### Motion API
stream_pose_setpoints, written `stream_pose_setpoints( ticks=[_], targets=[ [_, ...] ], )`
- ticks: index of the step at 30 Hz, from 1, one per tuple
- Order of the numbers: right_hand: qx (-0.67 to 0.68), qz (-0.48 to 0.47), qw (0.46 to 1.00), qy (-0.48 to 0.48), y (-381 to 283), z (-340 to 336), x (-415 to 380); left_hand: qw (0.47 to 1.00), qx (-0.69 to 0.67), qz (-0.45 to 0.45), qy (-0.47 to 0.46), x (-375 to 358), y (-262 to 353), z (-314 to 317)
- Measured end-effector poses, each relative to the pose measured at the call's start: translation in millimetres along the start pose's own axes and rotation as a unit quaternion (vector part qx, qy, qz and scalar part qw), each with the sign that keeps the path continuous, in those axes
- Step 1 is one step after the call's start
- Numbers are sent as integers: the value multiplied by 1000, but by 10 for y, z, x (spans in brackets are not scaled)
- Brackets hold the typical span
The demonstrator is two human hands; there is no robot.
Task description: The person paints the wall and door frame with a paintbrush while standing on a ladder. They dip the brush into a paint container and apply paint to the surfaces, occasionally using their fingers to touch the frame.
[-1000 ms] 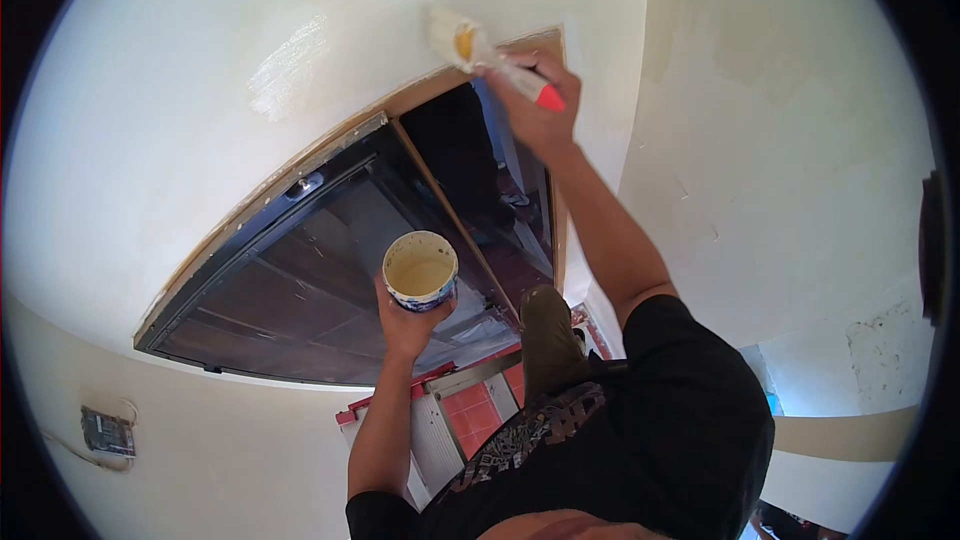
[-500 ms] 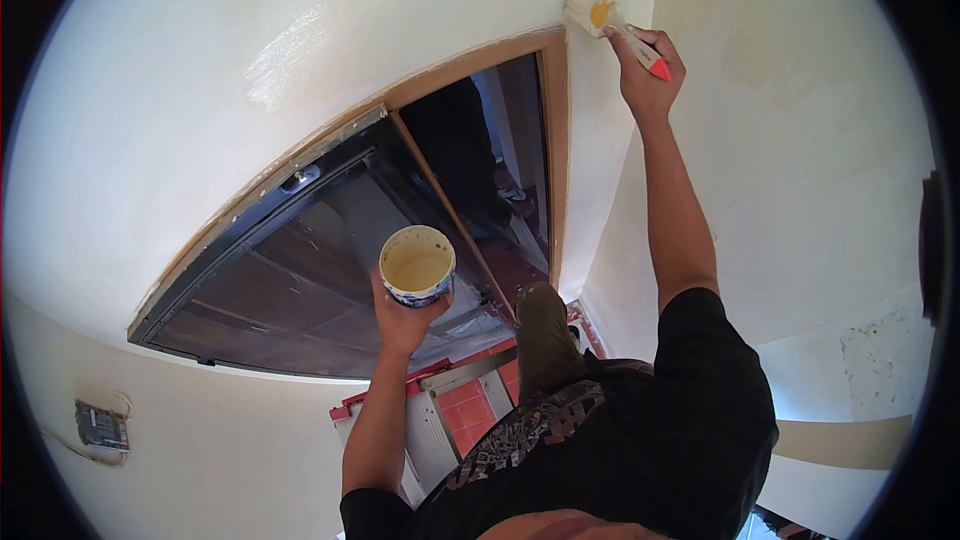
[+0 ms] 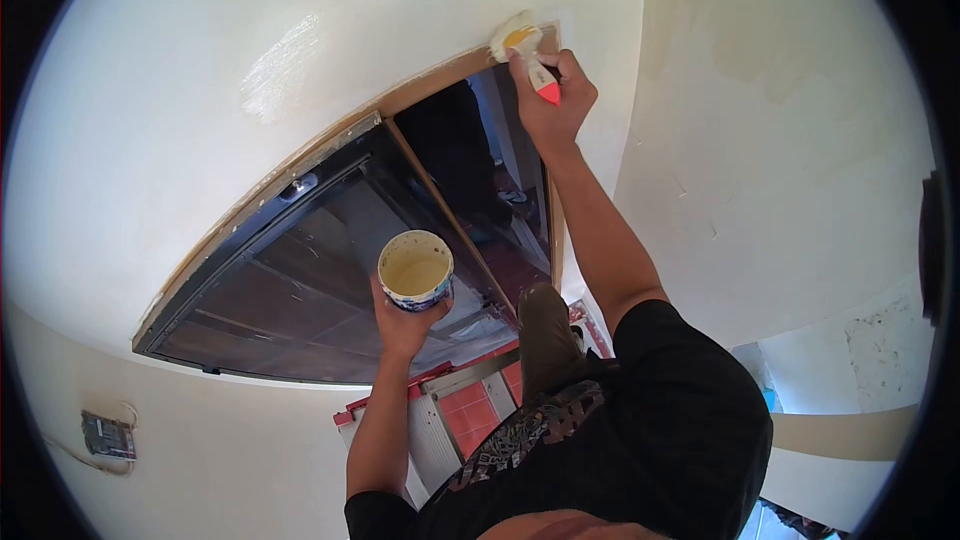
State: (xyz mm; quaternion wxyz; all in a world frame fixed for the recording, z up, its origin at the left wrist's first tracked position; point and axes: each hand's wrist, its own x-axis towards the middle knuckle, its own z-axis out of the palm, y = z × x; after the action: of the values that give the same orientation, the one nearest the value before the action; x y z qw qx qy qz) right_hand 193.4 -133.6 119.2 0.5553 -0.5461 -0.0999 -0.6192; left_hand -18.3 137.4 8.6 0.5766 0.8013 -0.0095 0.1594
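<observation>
- And here's the wall (image 3: 430, 0), spreading all round the door frame; it takes a shiny patch (image 3: 280, 70), probably wet paint. One patch.
- The door frame (image 3: 430, 87), our landmark, edges the opening, presumably to hold the door. One frame.
- The door (image 3: 280, 280) fills its left part, seen steeply from above. One door.
- Below the frame, a ladder (image 3: 447, 440) stands under the person, seemingly giving the height to reach over the frame. One ladder.
- Now the pot (image 3: 417, 292), in front of the door, upright, mouth up, likely so the pale paint stays in. One pot.
- Left hand (image 3: 408, 325): curled partway around the pot's lower side, apparently taking its weight.
- Right hand (image 3: 560, 105): closed about the brush handle, probably for a firm, steerable grip. Two hands in all.
- And the brush (image 3: 521, 38), bristles up by the frame's top edge, near its right corner; whether they touch, I can't tell. One brush.
</observation>
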Motion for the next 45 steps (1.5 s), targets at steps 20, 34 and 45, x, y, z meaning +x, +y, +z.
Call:
stream_pose_setpoints(
  ticks=[20, 34, 45],
  targets=[
    [29, 6, 999, 37, -231, 51, -106, 1000, 17, 0, 4, 6, 7, -18],
    [-46, 11, 998, 28, -133, 236, -98, 999, 32, 4, 6, 5, 19, -4],
    [-121, -14, 988, 98, 104, -207, 363, 1000, 15, 7, 3, 4, -6, -11]
  ],
)
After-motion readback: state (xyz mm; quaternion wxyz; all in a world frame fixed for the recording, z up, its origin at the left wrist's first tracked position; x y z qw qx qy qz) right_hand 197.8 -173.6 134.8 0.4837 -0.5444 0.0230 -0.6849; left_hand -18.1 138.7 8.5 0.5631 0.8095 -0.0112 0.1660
